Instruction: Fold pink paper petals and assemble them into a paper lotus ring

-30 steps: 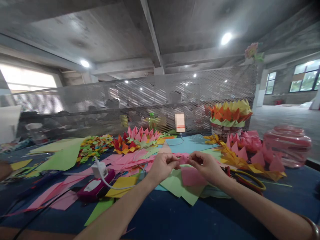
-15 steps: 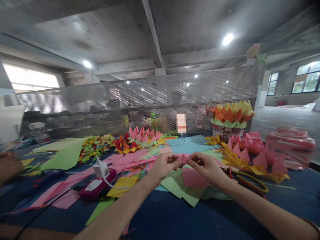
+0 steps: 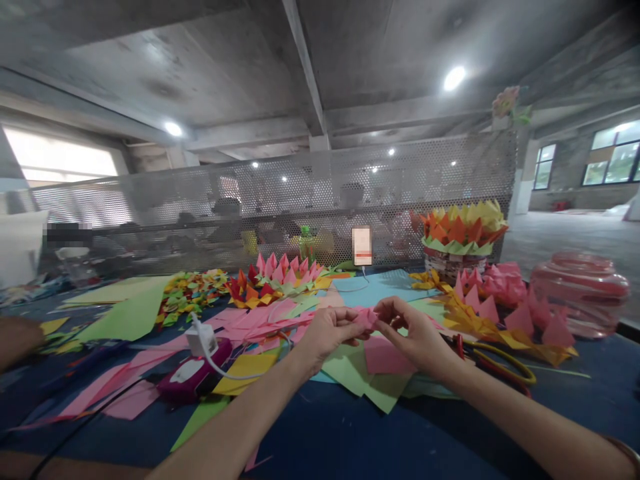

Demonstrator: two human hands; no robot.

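Observation:
Between my two hands is a small folded piece of pink paper [image 3: 367,317], partly covered by fingers. My left hand [image 3: 334,333] pinches its left side, and my right hand [image 3: 407,328] grips its right edge between thumb and fingers. Below them lie a square pink sheet [image 3: 387,357] and pale green sheets [image 3: 350,373]. To the left spread pink paper strips [image 3: 260,323]. Folded pink paper points [image 3: 520,323] and orange folded pieces [image 3: 465,323] lie to the right.
Scissors [image 3: 505,363] lie right of my right hand. A purple power strip [image 3: 195,373] with a white charger [image 3: 203,339] sits left. Behind stand a paper-petal basket [image 3: 456,259], a phone [image 3: 362,245] and a perforated screen [image 3: 310,193]. A co-worker's hand [image 3: 17,340] is at far left.
My right hand's fingers have risen slightly and curled more over the pink paper. My left hand stays nearly in place. The co-worker's hand at the far left has shifted a little.

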